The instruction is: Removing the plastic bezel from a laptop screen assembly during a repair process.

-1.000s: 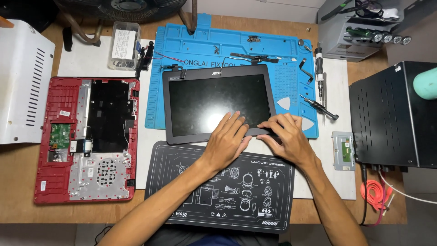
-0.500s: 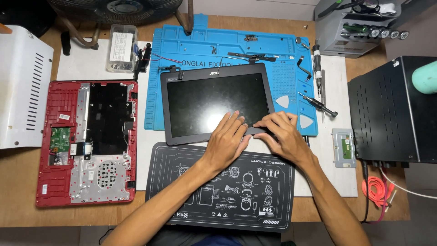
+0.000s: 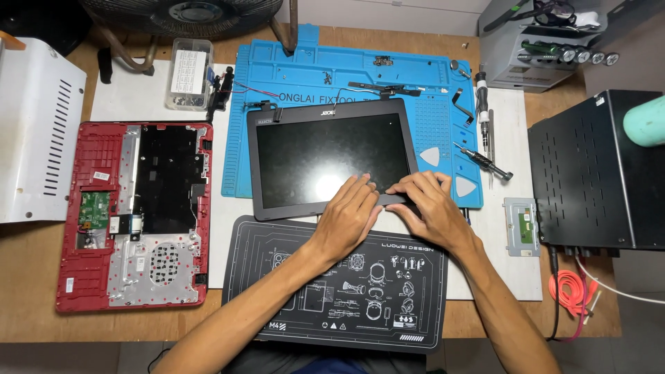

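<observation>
I have one view only, from the head camera, looking almost straight down onto the desk (image 3: 41,325) from moderate height. Its top edge faces away from me, its bottom edge cuts my forearms. The left grip (image 3: 346,215) and right grip (image 3: 429,208) sit just below centre, with the laptop screen panel (image 3: 312,156) beyond them. There is no second view to overlap.

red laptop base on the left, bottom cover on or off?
Off. The red laptop base lies opened up, with its green circuit board, black inner panel and bare metal frame exposed. Both hands are on the screen panel instead.
</observation>
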